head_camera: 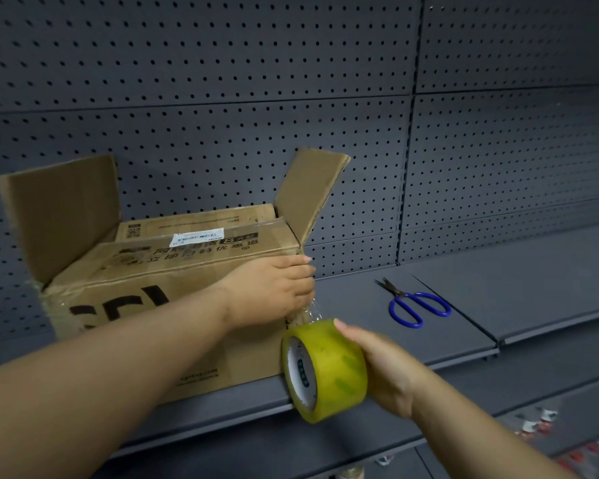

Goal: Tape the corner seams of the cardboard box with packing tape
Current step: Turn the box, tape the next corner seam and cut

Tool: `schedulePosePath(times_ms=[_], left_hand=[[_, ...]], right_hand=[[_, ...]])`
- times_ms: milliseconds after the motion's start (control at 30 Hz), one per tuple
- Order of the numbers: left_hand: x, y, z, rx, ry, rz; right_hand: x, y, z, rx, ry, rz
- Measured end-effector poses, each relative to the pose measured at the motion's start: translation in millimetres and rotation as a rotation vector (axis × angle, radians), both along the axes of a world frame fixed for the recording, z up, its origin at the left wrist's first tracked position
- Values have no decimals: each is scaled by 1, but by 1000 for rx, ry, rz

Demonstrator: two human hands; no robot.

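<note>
A brown cardboard box (pixel 142 299) with black print stands on a dark grey shelf, its two end flaps raised and its long flaps folded down. My left hand (pixel 274 288) lies flat against the box's near right corner, fingers pressing clear tape onto the vertical seam. A short stretch of clear tape (pixel 310 311) runs from under those fingers down to a yellowish roll of packing tape (pixel 329 371). My right hand (pixel 381 368) grips that roll from the right, just below and in front of the corner.
Blue-handled scissors (pixel 415 305) lie on the shelf (pixel 481 292) to the right of the box. A grey pegboard wall (pixel 291 81) rises behind. Small red and white items (pixel 547 433) sit blurred on a lower level at bottom right.
</note>
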State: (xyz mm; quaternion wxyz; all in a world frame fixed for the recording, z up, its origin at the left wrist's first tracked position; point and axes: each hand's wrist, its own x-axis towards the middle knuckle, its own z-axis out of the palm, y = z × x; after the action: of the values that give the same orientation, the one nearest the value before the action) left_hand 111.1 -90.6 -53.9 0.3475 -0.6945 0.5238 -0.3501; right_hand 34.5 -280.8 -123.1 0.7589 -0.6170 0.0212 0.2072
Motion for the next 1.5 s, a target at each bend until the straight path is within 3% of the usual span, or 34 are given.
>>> schedulePosePath(times_ms=[167,267,400,467,667,900,1067,1333,1500], left_hand=[[-1,-1,2,13,-12,2],[-3,-2,4,16,10,1],[-8,-4,4,33,-5,89],[-8,-5,-2,32,-17,121],[-5,-5,-15,31,-94,138],[-8,-11,-14,13,-10,184],[-6,4,11,-72,31,103],[-10,9,30,-161,-49,-8],[-22,3,29,-168,-1,144]], right_hand=[[-8,1,-10,-81,-155,-123],[-6,6,0,-248,-206,-258],[3,14,11,-521,-194,-271],[9,16,14,-565,-191,-254],[12,14,10,-535,-130,-258],[15,13,6,-513,-127,-267],[12,13,0,-457,-147,-270],[7,15,5,-428,-135,-282],[5,17,1,-400,-114,-273]])
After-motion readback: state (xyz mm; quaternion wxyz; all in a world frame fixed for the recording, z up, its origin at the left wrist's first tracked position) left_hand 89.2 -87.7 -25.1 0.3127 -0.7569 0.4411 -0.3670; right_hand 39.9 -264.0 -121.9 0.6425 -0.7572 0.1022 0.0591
